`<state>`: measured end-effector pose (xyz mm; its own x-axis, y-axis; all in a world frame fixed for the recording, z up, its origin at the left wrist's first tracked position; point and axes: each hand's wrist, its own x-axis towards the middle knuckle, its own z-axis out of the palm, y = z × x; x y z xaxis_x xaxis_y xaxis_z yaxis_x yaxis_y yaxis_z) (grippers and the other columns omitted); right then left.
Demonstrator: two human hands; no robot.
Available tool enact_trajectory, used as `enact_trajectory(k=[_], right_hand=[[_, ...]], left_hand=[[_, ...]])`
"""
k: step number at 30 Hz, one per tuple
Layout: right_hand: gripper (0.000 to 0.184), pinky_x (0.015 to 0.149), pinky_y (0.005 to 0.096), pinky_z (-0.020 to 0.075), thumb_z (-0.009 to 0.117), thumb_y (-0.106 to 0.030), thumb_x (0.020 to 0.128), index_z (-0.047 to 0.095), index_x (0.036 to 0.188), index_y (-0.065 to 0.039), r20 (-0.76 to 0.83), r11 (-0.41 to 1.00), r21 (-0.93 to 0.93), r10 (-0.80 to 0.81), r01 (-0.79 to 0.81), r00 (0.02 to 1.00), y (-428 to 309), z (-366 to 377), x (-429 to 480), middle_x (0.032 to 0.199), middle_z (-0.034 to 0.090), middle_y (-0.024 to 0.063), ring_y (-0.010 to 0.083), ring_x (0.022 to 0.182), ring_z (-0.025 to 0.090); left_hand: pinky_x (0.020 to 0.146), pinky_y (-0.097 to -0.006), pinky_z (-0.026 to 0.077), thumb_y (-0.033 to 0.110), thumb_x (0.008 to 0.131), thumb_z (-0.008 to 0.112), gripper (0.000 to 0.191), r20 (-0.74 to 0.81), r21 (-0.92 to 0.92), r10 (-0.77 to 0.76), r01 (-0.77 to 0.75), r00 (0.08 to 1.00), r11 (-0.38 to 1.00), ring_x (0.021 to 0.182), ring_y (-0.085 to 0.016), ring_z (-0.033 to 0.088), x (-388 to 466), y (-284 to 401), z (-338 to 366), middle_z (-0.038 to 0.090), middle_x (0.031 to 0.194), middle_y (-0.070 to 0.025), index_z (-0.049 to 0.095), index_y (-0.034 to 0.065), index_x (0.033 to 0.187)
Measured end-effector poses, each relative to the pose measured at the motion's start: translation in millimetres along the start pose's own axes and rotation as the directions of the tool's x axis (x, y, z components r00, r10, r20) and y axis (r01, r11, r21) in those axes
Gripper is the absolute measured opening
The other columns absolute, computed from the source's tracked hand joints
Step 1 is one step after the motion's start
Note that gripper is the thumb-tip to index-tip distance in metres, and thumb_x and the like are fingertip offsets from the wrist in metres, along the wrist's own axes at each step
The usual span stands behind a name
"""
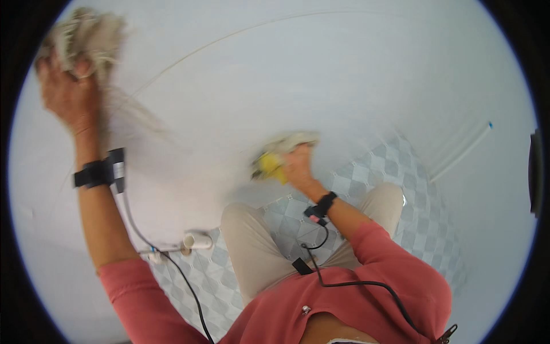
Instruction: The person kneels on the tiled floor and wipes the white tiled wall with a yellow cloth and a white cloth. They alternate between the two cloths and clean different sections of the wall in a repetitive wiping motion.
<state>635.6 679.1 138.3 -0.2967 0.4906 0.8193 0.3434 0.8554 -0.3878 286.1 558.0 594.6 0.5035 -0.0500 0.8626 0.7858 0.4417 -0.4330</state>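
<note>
My left hand (71, 92) is at the upper left, its fingers pressing a crumpled beige cloth (92, 38) against the white wall (223, 90). Near the centre, my right hand (300, 165) grips a blurred bundle of whitish cloth (290, 141) with a yellow part (270, 165), held low against the same wall, just above the floor's edge. Motion blur hides the details of the bundle. A thin curved line runs across the wall above both hands. Each wrist wears a black strap with a small cabled device.
A short white pipe (197, 241) stands out near the wall's foot at the lower left, with a small fitting (155, 256) beside it. Grey patterned tiles (296, 219) cover the floor around my knees. A thin white tube (462, 152) runs along the right wall. Black cables hang from both wrists.
</note>
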Motion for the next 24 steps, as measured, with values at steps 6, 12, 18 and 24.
enact_trajectory(k=[6,12,18,24], right_hand=[[0.047,0.108,0.041,0.0403,0.063,-0.001,0.08,0.06,0.127,0.002,-0.131,0.811,0.272,0.565,-0.519,0.814,74.1,-109.7,-23.4,0.128,0.059,0.0172,0.0325,0.124,0.053],[0.04,0.094,0.0344,0.0514,0.055,0.001,0.09,0.057,0.13,0.001,0.019,0.47,0.624,0.79,-0.625,0.613,51.4,-186.3,-55.9,0.118,0.066,0.0091,0.0237,0.104,0.065],[0.04,0.091,0.0373,0.0558,0.051,0.001,0.094,0.055,0.134,-0.001,0.235,0.06,0.811,0.878,-0.582,0.418,49.3,-192.7,-88.6,0.119,0.066,0.0093,0.0231,0.104,0.067],[0.034,0.09,0.0385,0.0562,0.053,-0.003,0.096,0.056,0.13,-0.001,0.32,0.007,0.804,0.837,-0.595,0.443,80.4,-186.7,-105.2,0.117,0.066,0.0097,0.0238,0.105,0.066]], left_hand=[[0.11,-0.0562,0.035,0.056,0.103,0.04,0.071,0.122,0.041,-0.193,0.19,0.974,0.981,0.137,-0.045,0.042,-162.1,75.4,-80.6,0.041,0.153,-0.024,0.04,0.0038,0.152],[0.111,-0.0495,0.039,0.047,0.103,0.046,0.069,-0.05,0.172,-0.872,0.864,0.486,0.472,0.136,-0.04,0.046,-306.5,130.5,-134.2,0.042,0.152,-0.0258,0.038,-0.0034,0.149],[0.108,-0.0425,0.045,0.038,0.103,0.049,0.058,0.399,0.914,-0.663,0.332,-0.634,0.233,0.132,-0.033,0.053,-364.8,182.5,-172.1,0.05,0.147,-0.0179,0.043,-0.0032,0.144],[0.106,-0.04,0.046,0.041,0.104,0.045,0.056,0.594,0.535,-0.385,0.704,-0.706,-0.467,0.126,-0.03,0.055,-329.0,308.2,-142.4,0.055,0.141,-0.0151,0.047,-0.0006,0.142]])
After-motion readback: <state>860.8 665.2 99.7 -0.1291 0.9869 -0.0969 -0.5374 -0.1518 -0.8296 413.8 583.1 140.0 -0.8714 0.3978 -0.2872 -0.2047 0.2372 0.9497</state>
